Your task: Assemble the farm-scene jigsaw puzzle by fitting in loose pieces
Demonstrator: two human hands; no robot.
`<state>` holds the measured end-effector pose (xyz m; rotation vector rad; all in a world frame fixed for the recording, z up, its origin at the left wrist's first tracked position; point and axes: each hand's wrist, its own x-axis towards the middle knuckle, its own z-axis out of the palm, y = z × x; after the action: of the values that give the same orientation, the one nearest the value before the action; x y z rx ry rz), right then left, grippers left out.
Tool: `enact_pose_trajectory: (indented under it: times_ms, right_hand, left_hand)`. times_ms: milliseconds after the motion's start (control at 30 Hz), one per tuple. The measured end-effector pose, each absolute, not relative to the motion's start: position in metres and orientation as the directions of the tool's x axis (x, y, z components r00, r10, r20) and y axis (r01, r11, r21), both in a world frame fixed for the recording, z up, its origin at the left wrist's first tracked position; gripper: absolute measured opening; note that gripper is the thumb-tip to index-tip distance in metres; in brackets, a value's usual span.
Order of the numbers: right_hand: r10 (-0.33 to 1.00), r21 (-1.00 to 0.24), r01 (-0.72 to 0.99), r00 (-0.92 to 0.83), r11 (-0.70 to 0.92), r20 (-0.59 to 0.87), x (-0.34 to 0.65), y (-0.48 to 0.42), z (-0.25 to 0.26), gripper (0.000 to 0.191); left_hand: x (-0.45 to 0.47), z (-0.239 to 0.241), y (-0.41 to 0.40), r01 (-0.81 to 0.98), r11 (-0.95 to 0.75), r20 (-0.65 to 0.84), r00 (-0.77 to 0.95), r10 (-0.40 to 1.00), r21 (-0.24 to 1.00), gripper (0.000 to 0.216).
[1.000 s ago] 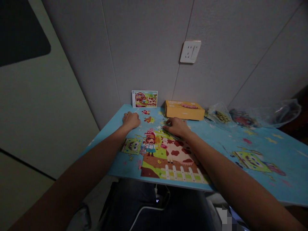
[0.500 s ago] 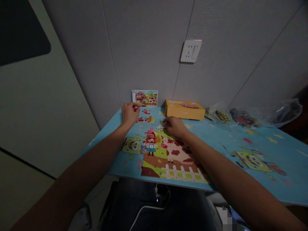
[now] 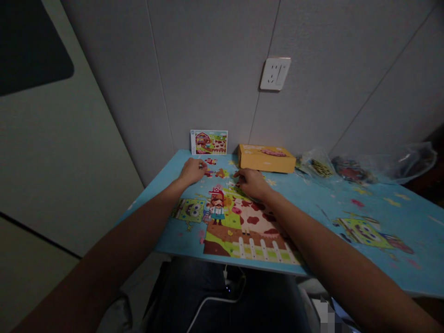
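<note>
Well, the farm puzzle (image 3: 225,233) lies flat near the front edge of the surface (image 3: 350,268), partly put together: I can make out a figure in a hat, a spotted cow and a white fence, with the lower right part hidden by a forearm. Just beyond its upper edge is the right hand (image 3: 255,183), palm down with its fingers curled; from here I cannot tell whether they are closed on a piece. The left hand (image 3: 193,171) is farther left and a little higher up, its fingertips touching or just beside a dark red piece (image 3: 208,174); I can't tell whether they pinch it. Right next to that lies a brown and green piece (image 3: 222,173), and a red one (image 3: 211,161) sits behind them. At the back, a picture card (image 3: 211,142) of the same farm scene stands upright against the wall (image 3: 215,69). To its right is an orange box (image 3: 267,160), then clear plastic bags (image 3: 321,167) with things inside. A socket (image 3: 275,74) is set in the wall above the box, and a white cable (image 3: 217,299) runs below the surface, over the person's lap.
</note>
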<state>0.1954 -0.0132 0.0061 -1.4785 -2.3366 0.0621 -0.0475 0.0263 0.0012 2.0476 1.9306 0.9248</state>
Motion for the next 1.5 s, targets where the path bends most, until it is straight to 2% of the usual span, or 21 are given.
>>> enact_pose_trajectory:
  times_ms: [100,200,267,300,367,467,567,633,833,1000,1133,1233,1400,1500]
  right_hand:
    - [0.884,-0.239,0.865,-0.376,0.442,0.277,0.194,-0.014,0.007,0.035]
    - [0.889,-0.236,0.868,-0.375,0.436,0.265,0.193,-0.017,0.009,0.035]
    - [0.891,-0.228,0.873,-0.372,0.432,0.261,0.192,-0.018,0.01,0.035]
    - [0.893,-0.225,0.876,-0.369,0.427,0.258,0.192,-0.019,0.011,0.034]
    - [0.897,-0.218,0.882,-0.363,0.418,0.252,0.191,-0.02,0.012,0.034]
    - [0.897,-0.213,0.882,-0.366,0.419,0.248,0.191,-0.02,0.012,0.034]
    - [0.899,-0.215,0.884,-0.363,0.416,0.245,0.191,-0.02,0.012,0.034]
    - [0.9,-0.218,0.884,-0.358,0.412,0.251,0.191,-0.019,0.011,0.033]
    - [0.889,-0.239,0.87,-0.365,0.431,0.276,0.191,-0.018,0.009,0.032]
    - [0.851,-0.347,0.801,-0.348,0.488,0.392,0.189,-0.019,0.009,0.029]
    - [0.712,-0.368,0.629,-0.471,0.685,0.521,0.188,-0.021,0.01,0.033]
    - [0.607,-0.326,0.517,-0.599,0.791,0.523,0.188,-0.022,0.01,0.039]
    - [0.592,-0.325,0.5,-0.606,0.803,0.531,0.188,-0.022,0.009,0.05]
    - [0.601,-0.339,0.501,-0.585,0.796,0.545,0.187,-0.023,0.01,0.055]
  left_hand:
    - [-0.048,0.009,0.026,0.805,-0.158,0.438,-0.137,0.888,0.572,0.023]
    - [-0.052,0.016,0.024,0.765,-0.201,0.612,-0.298,0.733,0.612,0.025]
    - [-0.056,0.019,0.024,0.756,-0.188,0.651,-0.376,0.659,0.627,0.029]
    - [-0.058,0.019,0.024,0.761,-0.165,0.64,-0.382,0.667,0.627,0.033]
    - [-0.059,0.017,0.025,0.787,-0.14,0.563,-0.293,0.773,0.601,0.038]
    - [-0.053,0.009,0.025,0.813,-0.229,0.361,0.025,0.932,0.536,0.031]
    - [-0.044,0.0,0.023,0.785,-0.374,0.266,0.273,0.924,0.494,0.022]
    - [-0.039,-0.003,0.021,0.769,-0.435,0.252,0.356,0.9,0.468,0.024]
    - [-0.038,-0.002,0.019,0.765,-0.481,0.315,0.373,0.873,0.427,0.031]
    - [-0.033,0.005,0.011,0.652,-0.591,0.457,0.39,0.799,0.475,0.023]
    - [-0.021,0.012,-0.008,0.512,-0.687,0.389,0.575,0.72,0.516,0.027]
    - [-0.009,0.012,-0.019,0.483,-0.698,0.296,0.666,0.685,0.529,0.027]
    - [0.0,0.008,-0.02,0.539,-0.715,0.324,0.648,0.689,0.444,0.016]
    - [-0.001,0.006,-0.017,0.55,-0.704,0.344,0.621,0.705,0.45,0.011]
